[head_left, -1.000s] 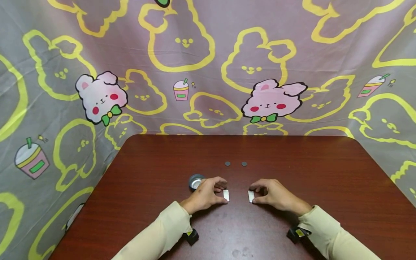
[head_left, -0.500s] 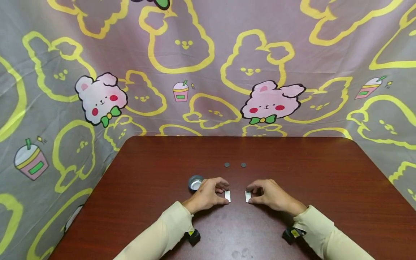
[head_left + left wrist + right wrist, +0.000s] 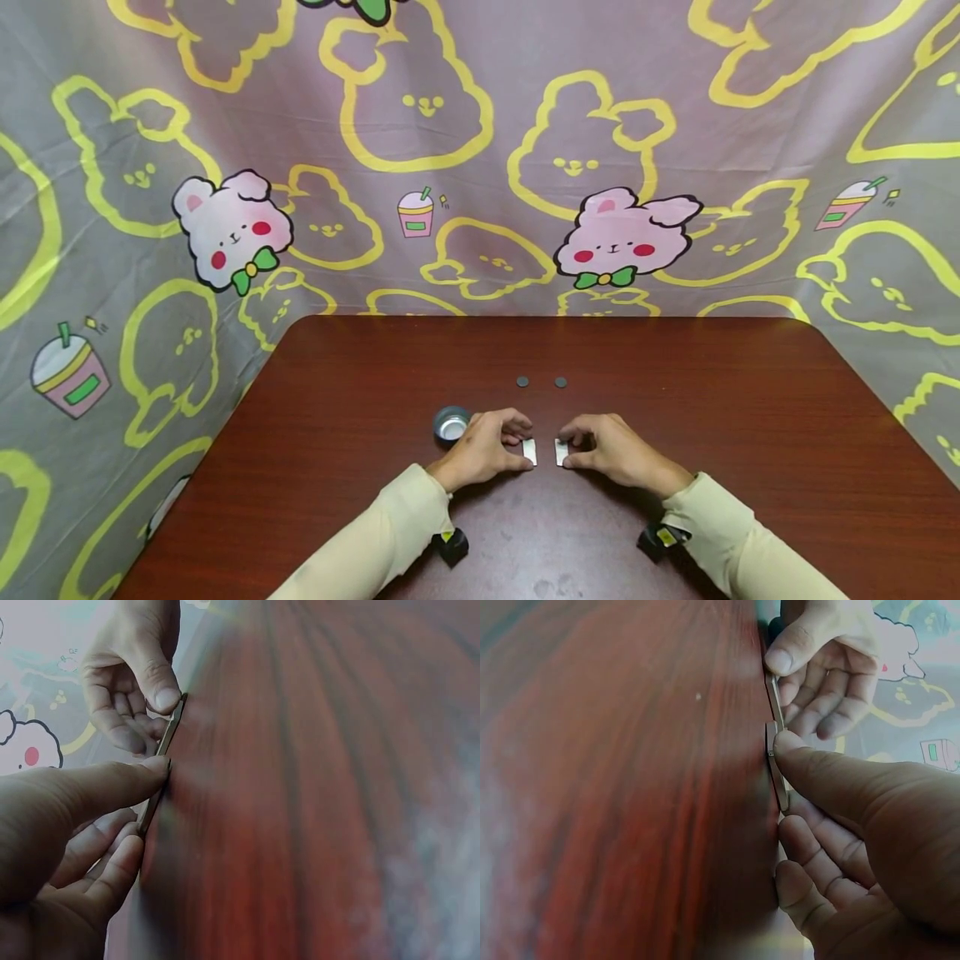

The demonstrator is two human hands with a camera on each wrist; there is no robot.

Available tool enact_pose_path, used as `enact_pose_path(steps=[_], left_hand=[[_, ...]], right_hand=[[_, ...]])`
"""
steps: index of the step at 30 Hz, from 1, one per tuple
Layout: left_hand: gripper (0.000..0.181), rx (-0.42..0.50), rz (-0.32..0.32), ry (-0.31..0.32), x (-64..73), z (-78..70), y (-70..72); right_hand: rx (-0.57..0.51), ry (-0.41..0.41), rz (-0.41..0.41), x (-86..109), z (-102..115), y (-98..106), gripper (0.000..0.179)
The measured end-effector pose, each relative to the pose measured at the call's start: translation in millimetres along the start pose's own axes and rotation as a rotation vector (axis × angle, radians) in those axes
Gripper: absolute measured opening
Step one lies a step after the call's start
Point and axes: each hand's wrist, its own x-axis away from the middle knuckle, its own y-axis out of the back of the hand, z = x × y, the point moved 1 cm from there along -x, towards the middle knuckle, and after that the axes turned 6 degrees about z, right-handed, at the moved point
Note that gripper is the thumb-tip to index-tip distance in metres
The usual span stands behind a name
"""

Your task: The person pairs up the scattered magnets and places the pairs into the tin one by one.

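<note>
Between thumb and fingertips, my left hand (image 3: 480, 450) pinches a small thin whitish rectangular piece (image 3: 529, 452) by its near and far ends. My right hand (image 3: 622, 454) pinches a similar whitish piece (image 3: 562, 453) the same way. A narrow gap of table separates the two pieces in the head view. Low at the tabletop, both look thin and flat from the side; the left wrist view shows the left piece (image 3: 152, 806), and the right wrist view shows the right piece (image 3: 778, 780). Behind the left wrist, a round dark-rimmed tin (image 3: 452, 427) with a silvery inside is partly hidden.
Two small dark round discs (image 3: 522, 382) lie side by side on the reddish-brown table (image 3: 375, 367), beyond the hands. A cartoon-printed cloth (image 3: 480, 150) hangs around the table's back and sides.
My right hand has slid left with its piece, and my left hand slightly right with its own, so the gap between the pieces has narrowed. The tin and discs stay put.
</note>
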Motion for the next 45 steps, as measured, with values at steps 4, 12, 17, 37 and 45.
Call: enact_pose_path(steps=[4, 12, 17, 37, 45], left_hand=[[0.045, -0.006, 0.001, 0.015, -2.0, -1.5, -1.5], [0.045, -0.021, 0.001, 0.024, -6.9, -3.8, -5.3], [0.047, -0.03, -0.004, 0.043, -8.5, -4.3, -4.0], [0.054, 0.098, -0.056, 0.06, 16.7, -8.0, 58.8], [0.054, 0.083, -0.098, 0.079, 36.0, 2.5, 86.2]], right_hand=[[0.001, 0.002, 0.006, -2.7, 2.4, -1.4, 0.025], [0.012, 0.041, 0.038, -10.2, 8.7, -5.4, 0.023], [-0.026, 0.014, 0.048, -13.2, 6.9, -4.6, 0.026], [0.081, 0.058, 0.106, -19.6, 10.6, -5.2, 0.037], [0.11, 0.012, 0.122, -22.7, 13.4, -5.7, 0.035]])
